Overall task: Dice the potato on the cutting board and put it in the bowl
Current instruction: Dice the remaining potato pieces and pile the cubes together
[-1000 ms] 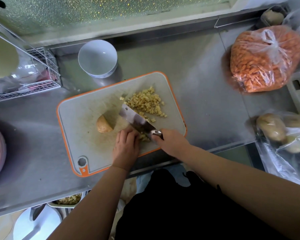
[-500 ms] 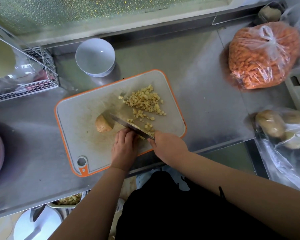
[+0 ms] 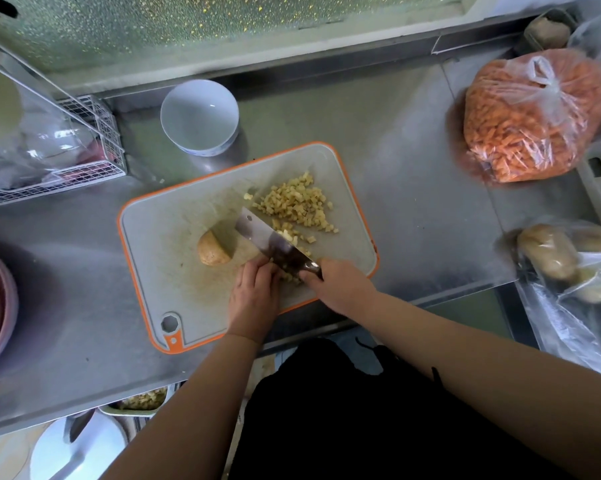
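Right hand [image 3: 340, 289]: your fingers are wrapped round the handle of the cleaver [image 3: 275, 244], whose blade lies tilted across the cutting board [image 3: 174, 282], flat face showing.
Left hand [image 3: 254, 299]: your curled fingers press down on the potato strips at the board's near edge, right beside the blade; the strips are mostly hidden under your fingers.
Potato half [image 3: 213, 252]: uncut, on the board, just left of the blade.
Diced potato [image 3: 297, 206]: a pile on the far right part of the board, with loose cubes trailing toward the blade.
Bowl [image 3: 199, 117]: white, on the counter [image 3: 396, 188] just beyond the board's far edge, no potato in it.
Counter, right side: a bag of diced carrot [image 3: 534, 116], and nearer you a bag of whole potatoes [image 3: 569, 261].
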Demonstrator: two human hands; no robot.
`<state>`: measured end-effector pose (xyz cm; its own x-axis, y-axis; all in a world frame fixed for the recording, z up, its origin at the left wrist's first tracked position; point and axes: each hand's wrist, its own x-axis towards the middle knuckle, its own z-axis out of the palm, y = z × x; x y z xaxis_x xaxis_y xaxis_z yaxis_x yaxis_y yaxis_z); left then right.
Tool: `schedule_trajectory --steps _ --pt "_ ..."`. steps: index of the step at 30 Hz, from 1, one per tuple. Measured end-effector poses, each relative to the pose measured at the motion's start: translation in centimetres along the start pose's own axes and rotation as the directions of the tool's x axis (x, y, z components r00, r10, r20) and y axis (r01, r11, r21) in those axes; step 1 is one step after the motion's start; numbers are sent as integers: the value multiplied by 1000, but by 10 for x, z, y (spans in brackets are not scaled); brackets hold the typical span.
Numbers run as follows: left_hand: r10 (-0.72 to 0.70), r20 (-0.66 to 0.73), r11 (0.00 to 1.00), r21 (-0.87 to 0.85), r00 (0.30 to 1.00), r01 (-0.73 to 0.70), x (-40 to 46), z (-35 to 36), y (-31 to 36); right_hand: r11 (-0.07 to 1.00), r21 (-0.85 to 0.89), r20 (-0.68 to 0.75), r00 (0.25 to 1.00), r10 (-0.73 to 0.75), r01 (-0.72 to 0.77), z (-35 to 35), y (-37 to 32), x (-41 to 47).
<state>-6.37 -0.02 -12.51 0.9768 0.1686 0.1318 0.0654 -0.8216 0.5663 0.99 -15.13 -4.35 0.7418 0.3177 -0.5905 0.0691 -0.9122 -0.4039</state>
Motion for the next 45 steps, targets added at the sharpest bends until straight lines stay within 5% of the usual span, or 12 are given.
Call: schedule_trajectory --steps 9,21,29,34,45 --pt "-12 27 1000 -23 1000 12 -6 -12 0 991 -79 -84 990 -115 109 -1 -11 -20" --pt "-12 89 999 53 996 7 -1 -8 -9 987 -153 -55 997 -58 49 20 -17 -11" --pt "-62 89 998 7 994 62 -2 -17 -4 978 194 66 996 67 -79 3 -7 4" --pt "-68 76 997 -29 995 71 -3 -24 -6 999 37 -68 997 -31 34 6 -17 -10" --pt "84 151 989 108 985 -101 7 -21 -18 996 -83 -66 997 -35 30 18 -27 -9"
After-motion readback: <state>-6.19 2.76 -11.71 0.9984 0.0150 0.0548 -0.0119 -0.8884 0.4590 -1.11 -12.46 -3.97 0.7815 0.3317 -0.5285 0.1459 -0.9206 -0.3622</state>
